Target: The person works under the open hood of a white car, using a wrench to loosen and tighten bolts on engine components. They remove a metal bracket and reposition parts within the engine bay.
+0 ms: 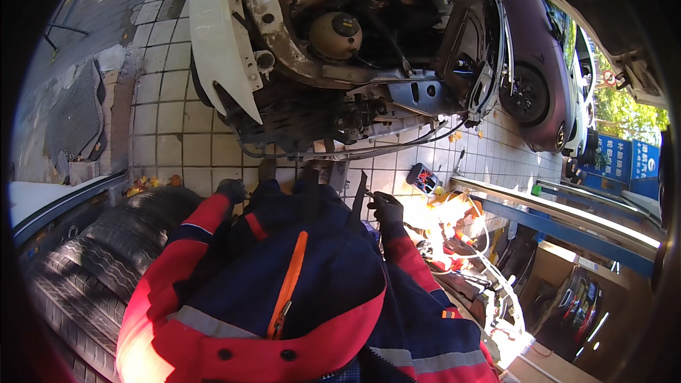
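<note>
My left hand, in a dark glove, hangs beside my left thigh over the tiled floor; whether its fingers hold anything cannot be told. At my right side, my right hand, also gloved, grips a small thin metal item that I cannot identify. Before me stands a car with its front end stripped and its engine bay open. A coolant expansion tank with a black cap sits in the bay. The white fender is on the left, and a long black hose or cable sags across the front.
Used tires lie in a row at my left. To my right are a small black container, a blue metal beam and a heap of sunlit parts and cables. A purple car stands beyond. Part of the raised hood overhangs the upper right.
</note>
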`<state>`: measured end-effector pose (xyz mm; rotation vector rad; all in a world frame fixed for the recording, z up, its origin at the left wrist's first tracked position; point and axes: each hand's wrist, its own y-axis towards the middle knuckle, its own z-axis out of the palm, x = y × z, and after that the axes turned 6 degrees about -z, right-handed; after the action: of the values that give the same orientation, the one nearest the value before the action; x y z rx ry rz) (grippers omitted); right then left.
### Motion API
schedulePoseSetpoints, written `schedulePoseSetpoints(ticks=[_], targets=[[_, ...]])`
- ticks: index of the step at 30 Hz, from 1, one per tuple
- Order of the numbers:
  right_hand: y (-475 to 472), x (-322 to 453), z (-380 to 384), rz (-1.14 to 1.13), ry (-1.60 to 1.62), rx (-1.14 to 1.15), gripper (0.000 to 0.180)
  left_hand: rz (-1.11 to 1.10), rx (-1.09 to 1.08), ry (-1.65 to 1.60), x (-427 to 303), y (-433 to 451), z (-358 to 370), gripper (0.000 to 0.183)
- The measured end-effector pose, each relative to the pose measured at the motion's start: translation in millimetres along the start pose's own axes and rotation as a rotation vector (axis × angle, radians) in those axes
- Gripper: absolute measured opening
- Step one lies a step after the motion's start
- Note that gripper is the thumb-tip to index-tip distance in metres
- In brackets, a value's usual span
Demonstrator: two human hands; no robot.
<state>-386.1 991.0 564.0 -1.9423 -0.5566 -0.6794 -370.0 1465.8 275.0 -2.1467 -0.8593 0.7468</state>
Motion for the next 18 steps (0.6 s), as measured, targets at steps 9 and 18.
schedulePoseSetpoints(ticks=[9, 18], targets=[[91.0, 71.9, 9.1, -0.213, 0.004, -0.074, 0.026, -0.041, 0.132, 0.061, 23.1, -36.6, 7.3, 0.026], [203.0, 134.4, 46.5, -0.527, -0.581, -0.136, 0.023, -0.113, 0.108, -0.011, -9.6, -54.8, -55.6, 0.023]])
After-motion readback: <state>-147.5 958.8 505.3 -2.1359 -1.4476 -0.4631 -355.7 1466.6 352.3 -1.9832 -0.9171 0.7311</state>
